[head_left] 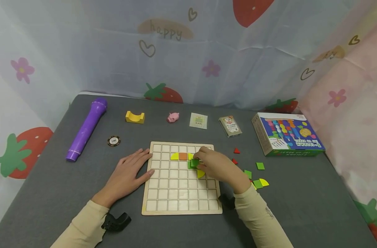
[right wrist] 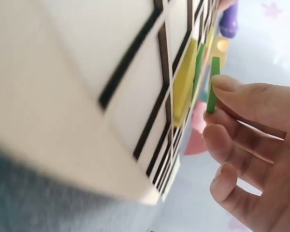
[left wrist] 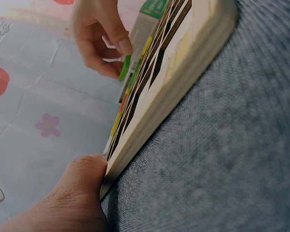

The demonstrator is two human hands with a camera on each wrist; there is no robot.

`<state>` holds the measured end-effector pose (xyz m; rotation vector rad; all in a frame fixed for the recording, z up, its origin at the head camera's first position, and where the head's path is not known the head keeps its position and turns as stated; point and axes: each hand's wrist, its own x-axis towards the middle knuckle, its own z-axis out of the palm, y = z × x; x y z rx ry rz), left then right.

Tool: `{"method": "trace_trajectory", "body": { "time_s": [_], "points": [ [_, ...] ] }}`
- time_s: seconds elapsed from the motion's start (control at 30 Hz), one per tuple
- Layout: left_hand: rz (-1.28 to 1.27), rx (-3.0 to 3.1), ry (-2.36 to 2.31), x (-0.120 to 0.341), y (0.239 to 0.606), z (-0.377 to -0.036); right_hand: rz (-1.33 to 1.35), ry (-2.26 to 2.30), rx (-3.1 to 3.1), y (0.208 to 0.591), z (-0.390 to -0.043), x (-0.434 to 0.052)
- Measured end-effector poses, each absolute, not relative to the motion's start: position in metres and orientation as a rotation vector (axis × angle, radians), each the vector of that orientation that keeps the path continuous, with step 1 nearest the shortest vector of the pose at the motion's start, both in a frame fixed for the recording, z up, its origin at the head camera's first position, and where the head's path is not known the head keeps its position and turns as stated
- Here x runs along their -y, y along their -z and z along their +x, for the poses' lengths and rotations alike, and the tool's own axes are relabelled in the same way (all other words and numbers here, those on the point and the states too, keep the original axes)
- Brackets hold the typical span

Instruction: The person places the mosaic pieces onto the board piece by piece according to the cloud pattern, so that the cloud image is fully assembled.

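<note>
The left hand [head_left: 127,172] lies flat, fingers straight, steadying the wooden grid board's [head_left: 182,206] left edge. Only a few cells are filled, with most bare. The right hand [head_left: 217,165] pinches a green square tile [head_left: 194,162] just above the board; loose tiles [head_left: 258,181] wait beside it.

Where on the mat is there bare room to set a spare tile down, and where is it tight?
Bare mat lies between the purple microphone and the grid board, near the poker chip, and along the near edge below the game box. Crowded: the loose tiles right of the board, and the board's top rows under the right hand, which pinches a green tile.
</note>
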<state>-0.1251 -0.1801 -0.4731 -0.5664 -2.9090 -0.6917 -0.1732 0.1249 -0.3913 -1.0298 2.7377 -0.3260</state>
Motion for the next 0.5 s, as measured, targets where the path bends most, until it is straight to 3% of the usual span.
{"method": "trace_trajectory", "body": {
  "time_s": [0.5],
  "points": [
    [-0.568,2.915,0.693,0.18,0.474,-0.125,-1.091,0.191,-2.709,0.392,-0.178,-0.095]
  ]
}}
